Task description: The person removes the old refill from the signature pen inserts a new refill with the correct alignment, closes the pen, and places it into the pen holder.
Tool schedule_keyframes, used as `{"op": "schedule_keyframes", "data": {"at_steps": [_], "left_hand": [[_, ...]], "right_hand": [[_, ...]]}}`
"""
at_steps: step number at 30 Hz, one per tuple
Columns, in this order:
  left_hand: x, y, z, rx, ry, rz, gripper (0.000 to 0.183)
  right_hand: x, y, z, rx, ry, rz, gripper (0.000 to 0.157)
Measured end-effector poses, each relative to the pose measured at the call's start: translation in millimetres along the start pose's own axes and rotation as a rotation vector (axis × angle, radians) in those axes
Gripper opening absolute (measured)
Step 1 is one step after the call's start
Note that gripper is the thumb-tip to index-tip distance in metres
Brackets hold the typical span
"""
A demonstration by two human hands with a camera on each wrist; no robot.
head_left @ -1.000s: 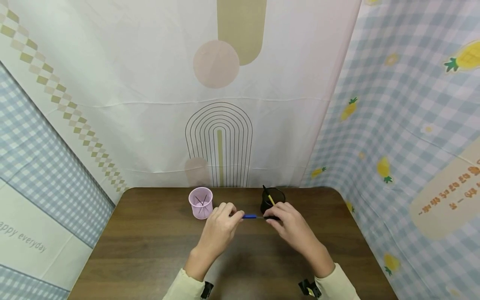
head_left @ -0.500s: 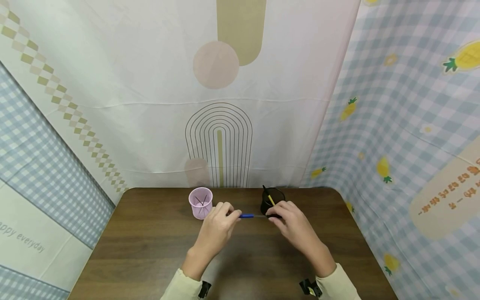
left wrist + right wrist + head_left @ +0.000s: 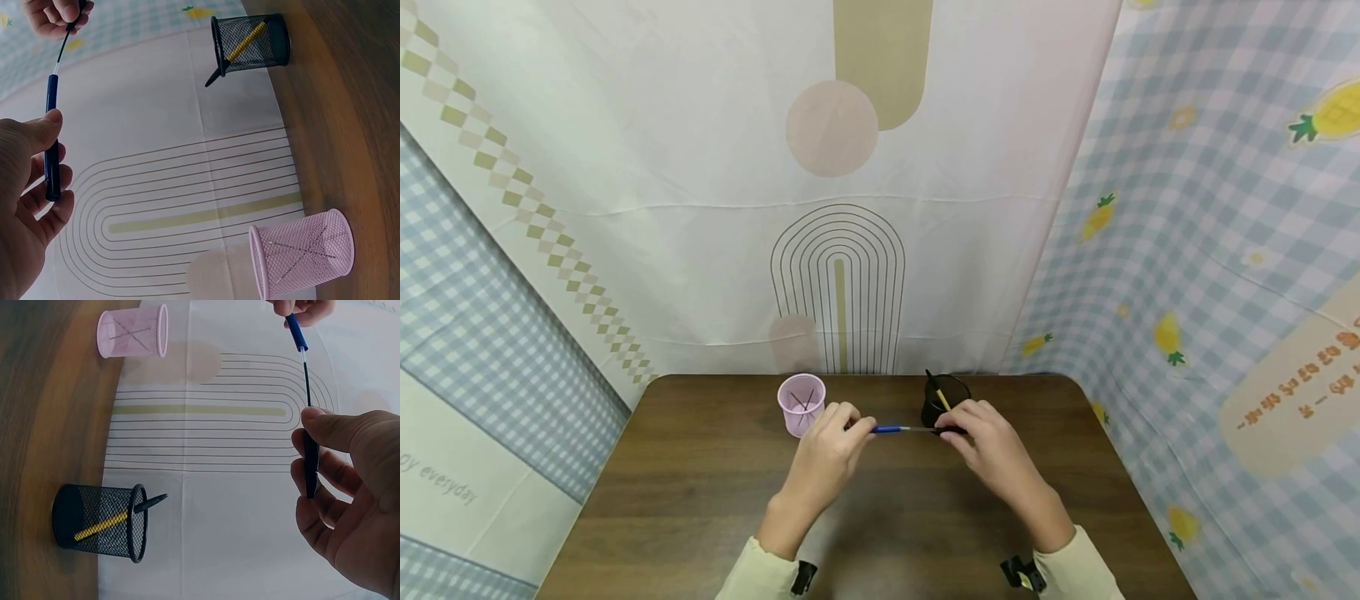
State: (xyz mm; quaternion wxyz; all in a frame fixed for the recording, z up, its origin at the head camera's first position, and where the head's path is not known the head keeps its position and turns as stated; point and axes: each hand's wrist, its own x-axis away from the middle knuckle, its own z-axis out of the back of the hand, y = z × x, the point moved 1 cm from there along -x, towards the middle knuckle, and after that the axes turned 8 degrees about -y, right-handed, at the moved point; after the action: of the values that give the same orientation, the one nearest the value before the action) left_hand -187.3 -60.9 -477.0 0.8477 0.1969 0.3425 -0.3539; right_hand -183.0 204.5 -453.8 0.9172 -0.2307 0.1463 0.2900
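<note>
My left hand (image 3: 822, 454) pinches a dark blue pen barrel (image 3: 52, 94) between thumb and fingers. In my right hand (image 3: 992, 446) is a black pen part (image 3: 310, 459), gripped near its end by the thumb and curled fingers. A thin dark refill (image 3: 307, 384) runs from that black part into the open end of the blue barrel, with a short clear stretch at the barrel's mouth. Both pieces line up roughly level above the table. Behind the right hand stands a black mesh pen holder (image 3: 100, 519) with a yellow and black pen (image 3: 247, 40) leaning inside.
A pink mesh pen holder (image 3: 801, 408) stands behind my left hand, dark crossed lines showing inside it. The wooden table (image 3: 700, 483) ends at a patterned cloth wall (image 3: 730, 275). A checked cloth (image 3: 1157, 225) hangs at the right.
My left hand has moved a little left with the blue barrel, and the right hand slightly right. More of the thin refill shows between the two pen pieces.
</note>
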Motion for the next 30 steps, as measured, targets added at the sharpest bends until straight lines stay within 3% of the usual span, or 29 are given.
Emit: {"op": "schedule_keyframes", "data": {"at_steps": [16,24,30], "left_hand": [[6.7,-7.0,-2.3,0.029,0.001,0.039,0.01],[15.4,-9.2,-13.5,0.013,0.021,0.02,0.011],[23.4,-9.2,-25.8,-0.012,-0.022,0.017,0.013]], "right_hand": [[3,6,1.9,0.005,0.008,-0.017,0.019],[4,8,3.1,-0.011,0.009,-0.019,0.017],[5,9,3.5,-0.016,0.002,-0.021,0.016]]}}
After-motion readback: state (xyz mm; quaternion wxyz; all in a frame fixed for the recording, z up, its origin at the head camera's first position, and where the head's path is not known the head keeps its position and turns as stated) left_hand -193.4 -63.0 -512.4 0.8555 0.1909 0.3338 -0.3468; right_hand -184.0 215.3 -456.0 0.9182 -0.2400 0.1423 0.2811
